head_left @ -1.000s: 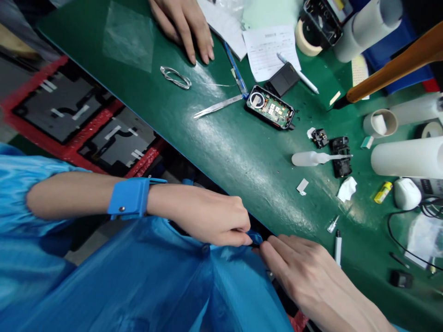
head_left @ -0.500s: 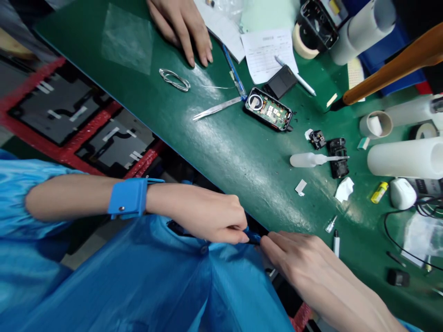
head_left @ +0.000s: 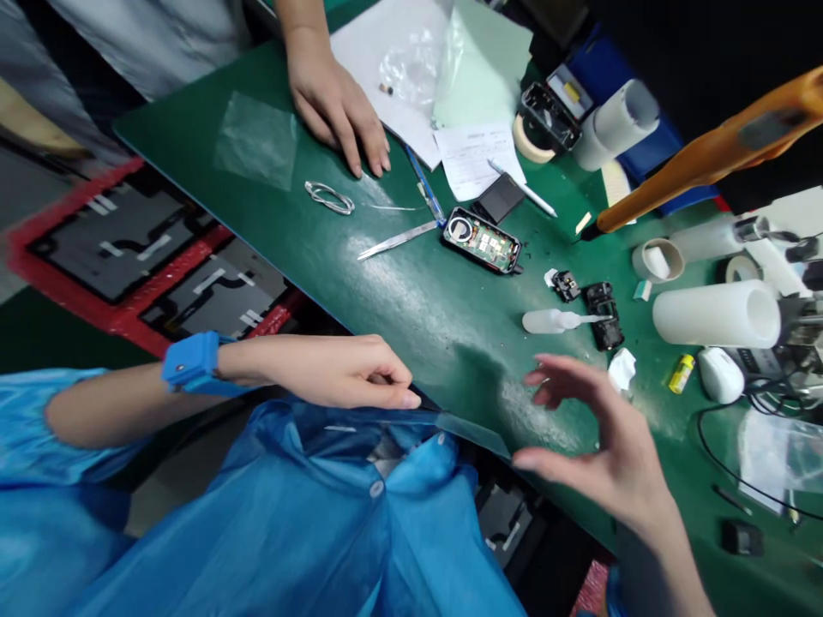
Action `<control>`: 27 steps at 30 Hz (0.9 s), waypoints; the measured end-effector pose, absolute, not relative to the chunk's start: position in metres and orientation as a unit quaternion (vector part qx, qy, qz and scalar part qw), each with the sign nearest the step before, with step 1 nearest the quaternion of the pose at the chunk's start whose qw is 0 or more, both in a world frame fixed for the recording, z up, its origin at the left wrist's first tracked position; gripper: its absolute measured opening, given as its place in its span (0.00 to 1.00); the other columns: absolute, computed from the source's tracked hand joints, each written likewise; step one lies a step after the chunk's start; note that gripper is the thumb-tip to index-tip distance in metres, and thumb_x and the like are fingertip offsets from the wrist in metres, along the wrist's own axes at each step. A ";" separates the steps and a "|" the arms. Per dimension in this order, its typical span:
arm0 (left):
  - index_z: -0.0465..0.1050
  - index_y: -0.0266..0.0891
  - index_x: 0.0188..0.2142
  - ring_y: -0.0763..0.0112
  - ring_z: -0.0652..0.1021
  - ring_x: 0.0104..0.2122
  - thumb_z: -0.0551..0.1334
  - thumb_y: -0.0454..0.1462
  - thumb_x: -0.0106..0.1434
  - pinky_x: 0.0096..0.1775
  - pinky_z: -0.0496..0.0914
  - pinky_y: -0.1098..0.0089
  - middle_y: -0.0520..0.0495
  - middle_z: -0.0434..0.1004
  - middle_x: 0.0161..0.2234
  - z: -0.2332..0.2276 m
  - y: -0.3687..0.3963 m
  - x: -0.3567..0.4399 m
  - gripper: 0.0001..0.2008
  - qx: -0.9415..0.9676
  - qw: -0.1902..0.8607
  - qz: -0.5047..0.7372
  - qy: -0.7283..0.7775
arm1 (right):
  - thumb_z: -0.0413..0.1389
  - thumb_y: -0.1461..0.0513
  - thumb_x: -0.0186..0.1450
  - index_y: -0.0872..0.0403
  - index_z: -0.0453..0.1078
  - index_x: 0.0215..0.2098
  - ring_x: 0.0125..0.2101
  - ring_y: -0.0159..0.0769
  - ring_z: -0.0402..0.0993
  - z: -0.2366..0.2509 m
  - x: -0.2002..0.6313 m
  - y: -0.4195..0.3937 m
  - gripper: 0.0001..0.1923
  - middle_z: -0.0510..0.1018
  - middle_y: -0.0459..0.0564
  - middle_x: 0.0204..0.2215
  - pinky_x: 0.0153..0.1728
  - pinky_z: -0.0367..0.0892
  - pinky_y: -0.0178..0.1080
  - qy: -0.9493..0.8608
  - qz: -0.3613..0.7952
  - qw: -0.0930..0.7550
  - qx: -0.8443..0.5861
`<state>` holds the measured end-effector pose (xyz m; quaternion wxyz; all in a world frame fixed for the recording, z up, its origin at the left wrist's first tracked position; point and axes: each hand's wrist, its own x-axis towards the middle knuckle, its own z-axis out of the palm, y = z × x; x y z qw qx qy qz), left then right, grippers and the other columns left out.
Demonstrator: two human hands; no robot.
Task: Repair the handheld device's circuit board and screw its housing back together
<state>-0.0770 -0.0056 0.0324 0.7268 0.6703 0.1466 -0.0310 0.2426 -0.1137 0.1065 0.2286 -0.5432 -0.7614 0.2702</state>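
My left hand (head_left: 363,373), with a blue wrist strap (head_left: 193,362) on its wrist, is closed just above the table's front edge. What its curled fingers hold is hidden. A clear, flat plastic-looking strip (head_left: 474,434) runs along the edge below its thumb; I cannot tell whether the fingers grip it. My right hand (head_left: 597,437) is open over the table, fingers curved and spread from the thumb. Its thumb tip is close to the strip's right end. The blue smock (head_left: 309,523) I wear lies below both hands.
Another person's hand (head_left: 340,107) rests on the green table (head_left: 399,300). Tweezers (head_left: 399,240), an opened device with a circuit board (head_left: 482,240), a small white dropper bottle (head_left: 553,321) and black parts (head_left: 603,315) lie beyond my hands. An orange handle (head_left: 707,158) juts in at right.
My right hand has come away from the left, lifted and opened. My left hand has shifted left. The dark blue item between them no longer shows; the clear strip is visible. The view has tilted.
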 end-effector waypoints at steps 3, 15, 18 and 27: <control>0.59 0.42 0.27 0.75 0.55 0.24 0.59 0.50 0.79 0.24 0.53 0.72 0.57 0.52 0.25 0.028 -0.004 -0.085 0.25 0.629 0.761 -0.015 0.158 | 0.77 0.48 0.64 0.46 0.71 0.54 0.35 0.35 0.77 0.068 0.261 -0.097 0.28 0.78 0.45 0.42 0.36 0.75 0.39 -0.624 0.130 0.456 -0.621; 0.61 0.41 0.27 0.75 0.56 0.26 0.60 0.50 0.78 0.25 0.54 0.73 0.56 0.54 0.26 0.007 -0.010 -0.095 0.25 0.601 0.770 0.024 0.213 | 0.69 0.45 0.70 0.51 0.75 0.46 0.42 0.43 0.86 0.023 0.248 -0.078 0.21 0.89 0.53 0.42 0.44 0.78 0.45 -0.562 0.191 0.465 -0.656; 0.61 0.41 0.27 0.76 0.55 0.24 0.61 0.51 0.78 0.24 0.53 0.73 0.56 0.52 0.26 0.006 -0.010 -0.096 0.25 0.588 0.777 0.026 0.221 | 0.67 0.45 0.73 0.52 0.79 0.43 0.33 0.40 0.83 0.038 0.240 -0.110 0.19 0.87 0.51 0.38 0.34 0.76 0.41 -0.615 0.208 0.445 -0.616; 0.62 0.41 0.27 0.75 0.57 0.25 0.62 0.52 0.78 0.25 0.55 0.72 0.56 0.53 0.26 0.006 -0.011 -0.099 0.26 0.585 0.778 0.024 0.230 | 0.63 0.56 0.78 0.52 0.81 0.56 0.31 0.40 0.84 0.053 0.228 -0.167 0.12 0.88 0.52 0.38 0.31 0.78 0.40 -0.711 0.206 0.372 -0.560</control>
